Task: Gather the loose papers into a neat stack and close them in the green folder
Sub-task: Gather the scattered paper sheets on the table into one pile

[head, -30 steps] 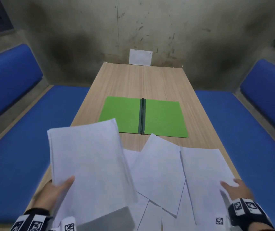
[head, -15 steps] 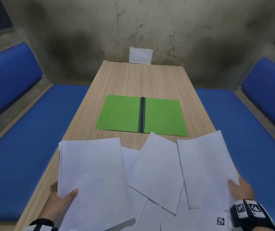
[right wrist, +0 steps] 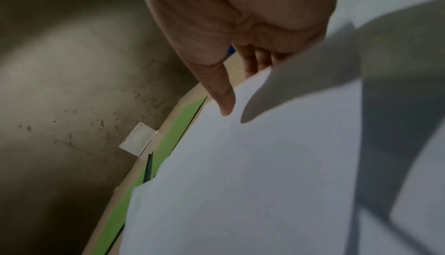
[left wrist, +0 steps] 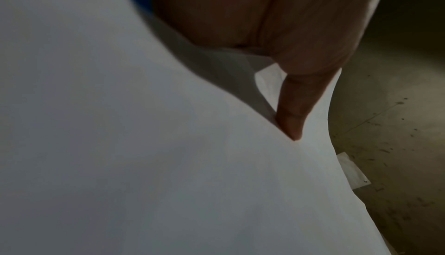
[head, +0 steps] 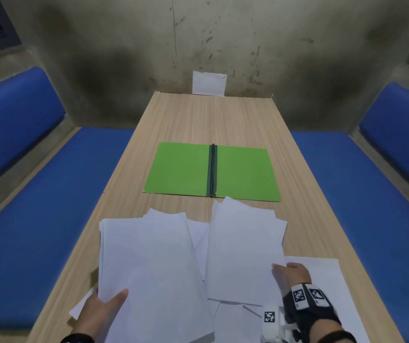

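On the left, the left hand (head: 99, 310) has its grip closed on the near edge of a sheaf of papers (head: 149, 263), thumb on top, probably to carry them toward the middle; this sheaf reaches close to the left edge of the worktop (head: 198, 120). More to the right, the right hand (head: 291, 274) pinches another sheet (head: 243, 248) in the same way, while one paper (head: 327, 273) lies flat beside it near the right edge. Beyond them the green folder (head: 181, 169) lies open and bare, and its near edge almost meets the raised sheet's corner, so there is room to lay the stack.
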The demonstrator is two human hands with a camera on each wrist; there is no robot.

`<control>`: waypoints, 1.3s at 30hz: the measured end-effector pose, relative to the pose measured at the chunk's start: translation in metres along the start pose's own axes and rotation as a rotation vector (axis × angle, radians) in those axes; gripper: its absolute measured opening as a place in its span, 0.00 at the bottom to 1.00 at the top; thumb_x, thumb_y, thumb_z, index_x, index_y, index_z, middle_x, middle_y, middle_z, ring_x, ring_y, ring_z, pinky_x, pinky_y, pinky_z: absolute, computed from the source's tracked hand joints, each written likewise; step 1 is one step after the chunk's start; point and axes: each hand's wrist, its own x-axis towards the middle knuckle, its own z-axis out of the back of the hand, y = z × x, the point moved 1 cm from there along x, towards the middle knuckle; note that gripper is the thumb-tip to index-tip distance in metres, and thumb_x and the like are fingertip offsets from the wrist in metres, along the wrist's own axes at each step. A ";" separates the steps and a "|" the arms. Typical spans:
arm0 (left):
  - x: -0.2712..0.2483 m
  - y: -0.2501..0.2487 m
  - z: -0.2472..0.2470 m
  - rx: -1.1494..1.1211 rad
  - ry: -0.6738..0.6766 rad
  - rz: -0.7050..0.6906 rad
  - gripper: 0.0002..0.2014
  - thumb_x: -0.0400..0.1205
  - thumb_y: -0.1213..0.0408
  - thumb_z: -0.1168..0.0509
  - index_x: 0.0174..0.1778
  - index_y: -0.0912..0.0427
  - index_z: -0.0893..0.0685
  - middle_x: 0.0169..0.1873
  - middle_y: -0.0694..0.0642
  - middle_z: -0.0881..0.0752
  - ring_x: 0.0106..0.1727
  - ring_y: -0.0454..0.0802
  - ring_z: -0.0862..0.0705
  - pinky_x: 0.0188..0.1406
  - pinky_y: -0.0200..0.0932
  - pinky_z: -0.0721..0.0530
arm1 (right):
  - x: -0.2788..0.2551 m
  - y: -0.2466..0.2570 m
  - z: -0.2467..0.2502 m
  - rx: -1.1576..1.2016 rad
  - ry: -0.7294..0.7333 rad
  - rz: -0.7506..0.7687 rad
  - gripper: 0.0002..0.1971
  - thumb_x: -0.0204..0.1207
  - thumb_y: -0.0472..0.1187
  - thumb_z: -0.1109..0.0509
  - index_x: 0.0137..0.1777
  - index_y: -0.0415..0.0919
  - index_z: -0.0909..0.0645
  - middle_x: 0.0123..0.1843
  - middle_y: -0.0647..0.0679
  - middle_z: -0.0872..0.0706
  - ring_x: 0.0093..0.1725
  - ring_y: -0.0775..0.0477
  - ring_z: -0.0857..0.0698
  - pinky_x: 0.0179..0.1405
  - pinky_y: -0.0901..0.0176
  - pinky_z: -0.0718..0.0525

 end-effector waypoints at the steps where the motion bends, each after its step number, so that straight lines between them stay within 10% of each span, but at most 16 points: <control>1: 0.000 0.001 -0.002 0.010 0.009 0.010 0.22 0.76 0.69 0.30 0.65 0.69 0.24 0.56 0.66 0.16 0.56 0.64 0.18 0.63 0.56 0.23 | -0.003 0.002 -0.003 0.035 0.030 -0.017 0.27 0.71 0.33 0.28 0.68 0.25 0.28 0.64 0.33 0.19 0.60 0.33 0.19 0.63 0.55 0.20; 8: 0.000 0.000 -0.008 0.053 0.041 0.006 0.23 0.76 0.69 0.31 0.66 0.71 0.24 0.51 0.64 0.18 0.51 0.60 0.20 0.55 0.50 0.24 | -0.005 0.017 -0.003 -0.007 0.128 0.105 0.10 0.72 0.23 0.35 0.52 0.27 0.19 0.40 0.39 0.16 0.35 0.44 0.20 0.28 0.62 0.23; 14: 0.005 0.004 -0.001 0.105 0.027 0.003 0.14 0.76 0.66 0.30 0.56 0.61 0.23 0.50 0.62 0.18 0.50 0.60 0.20 0.56 0.50 0.25 | 0.028 0.057 0.067 -0.292 0.144 0.409 0.16 0.73 0.22 0.35 0.60 0.27 0.23 0.55 0.37 0.19 0.54 0.44 0.22 0.49 0.57 0.28; 22: 0.014 0.013 0.000 0.277 -0.004 0.003 0.21 0.76 0.62 0.30 0.64 0.65 0.21 0.52 0.64 0.15 0.54 0.62 0.17 0.58 0.53 0.21 | 0.042 0.062 0.090 -1.120 0.307 0.363 0.26 0.73 0.28 0.37 0.73 0.40 0.30 0.73 0.43 0.26 0.72 0.45 0.27 0.64 0.63 0.29; 27: 0.012 0.005 -0.010 0.397 -0.012 -0.015 0.19 0.77 0.63 0.32 0.63 0.66 0.22 0.47 0.61 0.19 0.47 0.58 0.21 0.46 0.46 0.27 | 0.049 0.036 0.058 -1.006 0.436 0.290 0.36 0.69 0.21 0.36 0.77 0.40 0.39 0.72 0.39 0.27 0.67 0.48 0.22 0.30 0.84 0.27; 32: 0.008 0.002 -0.012 0.425 -0.024 -0.011 0.19 0.77 0.63 0.32 0.62 0.66 0.22 0.46 0.62 0.19 0.46 0.59 0.21 0.44 0.47 0.27 | 0.052 0.028 0.047 -1.341 0.133 0.359 0.29 0.66 0.43 0.28 0.69 0.50 0.29 0.66 0.46 0.25 0.65 0.44 0.23 0.57 0.56 0.22; 39: 0.004 -0.002 -0.012 0.431 -0.002 0.006 0.20 0.78 0.64 0.32 0.64 0.67 0.23 0.47 0.62 0.20 0.47 0.58 0.23 0.47 0.46 0.28 | 0.046 0.039 0.076 -1.448 -0.136 0.484 0.11 0.73 0.39 0.40 0.49 0.52 0.19 0.54 0.51 0.21 0.61 0.48 0.23 0.50 0.56 0.35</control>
